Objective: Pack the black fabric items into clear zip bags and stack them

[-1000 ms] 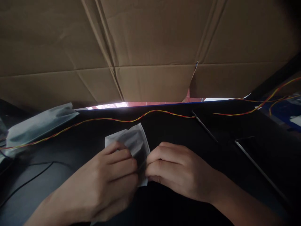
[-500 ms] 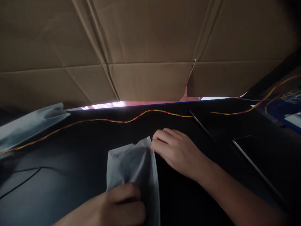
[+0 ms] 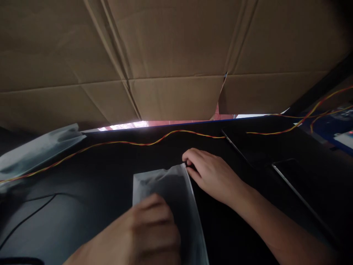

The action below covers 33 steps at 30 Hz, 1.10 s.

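Observation:
A frosted translucent bag [image 3: 176,191] with a zip strip along its right edge lies on the black tabletop [image 3: 110,165]. My left hand [image 3: 154,232] is over the bag's lower left part, its fingers curled; what lies beneath them is hidden. At the bag's upper right corner, my right hand [image 3: 205,169] has its thumb and fingers closed in a pinch beside the end of the zip strip.
Another translucent bag [image 3: 41,149] lies at the left. A red and yellow twisted wire [image 3: 132,142] crosses behind my hands. Two dark flat devices [image 3: 234,143] [image 3: 300,195] lie at the right. Brown cardboard [image 3: 176,48] stands behind, and a black cable [image 3: 27,219] is at the left.
My left hand has moved up and slightly right over the bag. The bag's top has shifted right and lies flatter. My right hand's fingers have drawn closer together at the corner.

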Motion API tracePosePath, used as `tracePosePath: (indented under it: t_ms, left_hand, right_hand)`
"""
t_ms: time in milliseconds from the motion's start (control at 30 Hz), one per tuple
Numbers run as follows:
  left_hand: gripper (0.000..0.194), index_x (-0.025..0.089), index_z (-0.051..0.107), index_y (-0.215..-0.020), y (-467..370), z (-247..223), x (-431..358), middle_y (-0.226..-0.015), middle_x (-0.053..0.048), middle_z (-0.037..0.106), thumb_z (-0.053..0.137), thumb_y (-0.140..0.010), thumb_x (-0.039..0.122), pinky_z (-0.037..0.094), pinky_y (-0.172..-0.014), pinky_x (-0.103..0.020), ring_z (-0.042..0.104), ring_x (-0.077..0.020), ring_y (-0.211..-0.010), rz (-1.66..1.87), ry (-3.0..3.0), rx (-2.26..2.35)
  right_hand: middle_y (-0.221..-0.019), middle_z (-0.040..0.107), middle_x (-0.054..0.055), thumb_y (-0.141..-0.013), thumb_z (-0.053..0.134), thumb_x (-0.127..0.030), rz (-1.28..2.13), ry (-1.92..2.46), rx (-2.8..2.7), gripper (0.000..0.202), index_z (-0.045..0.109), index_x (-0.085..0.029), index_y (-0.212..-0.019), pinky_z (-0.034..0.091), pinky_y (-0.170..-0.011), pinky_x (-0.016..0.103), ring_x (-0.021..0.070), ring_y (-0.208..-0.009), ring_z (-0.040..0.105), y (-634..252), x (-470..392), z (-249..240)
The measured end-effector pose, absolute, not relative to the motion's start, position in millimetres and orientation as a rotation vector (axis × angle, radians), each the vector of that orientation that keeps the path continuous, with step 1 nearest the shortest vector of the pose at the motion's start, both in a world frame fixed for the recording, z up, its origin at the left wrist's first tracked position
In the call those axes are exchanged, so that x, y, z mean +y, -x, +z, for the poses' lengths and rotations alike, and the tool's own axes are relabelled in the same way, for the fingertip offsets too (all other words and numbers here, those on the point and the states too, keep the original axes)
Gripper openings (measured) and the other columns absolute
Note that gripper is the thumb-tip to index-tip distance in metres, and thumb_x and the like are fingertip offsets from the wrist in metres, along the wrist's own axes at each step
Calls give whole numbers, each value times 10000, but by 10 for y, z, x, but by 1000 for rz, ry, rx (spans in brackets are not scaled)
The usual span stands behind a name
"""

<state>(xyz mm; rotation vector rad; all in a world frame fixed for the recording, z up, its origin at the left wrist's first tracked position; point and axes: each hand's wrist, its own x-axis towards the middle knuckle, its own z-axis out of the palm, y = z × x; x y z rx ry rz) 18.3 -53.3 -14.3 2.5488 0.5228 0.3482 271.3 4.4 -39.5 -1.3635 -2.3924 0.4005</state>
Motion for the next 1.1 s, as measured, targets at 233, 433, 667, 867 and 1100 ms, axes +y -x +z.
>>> tracePosePath:
  t_ms: [233,433,667,867,1100]
  left_hand:
    - [415,274,568,-1429,-105,-309,-245,-1433,-101,644,614,-1059,455,523,-1008,-486,615,-333,-1250,427,-2623,1179]
    - [479,277,468,-1563,-135,-432,-296,-1557,-106,567,527,-1119,446,458,-1175,-518,539,-330,-1420,501,-2594,1252]
    - [720,346,98,-1756,-70,-378,-302,-1798,-116,288,390,-1148,596,415,-1270,-615,343,-374,-1629,330,-2596,1038]
    - [1276,398,-65,-1758,163,-409,-151,-1858,-138,93,561,-814,985,306,-1258,-804,166,-521,-1675,168,-2589,1097]
    - [1340,499,93,-1730,650,-438,35,-1859,-68,22,880,-690,805,150,-1248,-883,36,-581,-1661,-174,-2468,1462]
  right_hand:
    - [-745,717,-78,-951,695,-213,968,1487,-2305,129,665,-262,-834,399,-584,288,126,-648,637,-2852,-43,-145]
    - [-822,789,-23,-961,750,-386,1183,1532,-2065,135,776,-266,-1015,441,-593,292,167,-712,709,-2711,-130,-134]
    - [-1079,821,54,-928,746,-203,1233,1281,-1926,102,718,-237,-1021,534,-822,349,244,-982,763,-2503,-314,-227]
    - [-917,724,-13,-837,827,-190,1629,1183,-1554,211,649,-235,-942,486,-621,251,145,-776,666,-2543,-203,-240]
    - [-955,687,-12,-908,806,-370,1534,1246,-1352,268,663,-240,-1094,396,-494,224,97,-649,592,-2826,-6,-59]
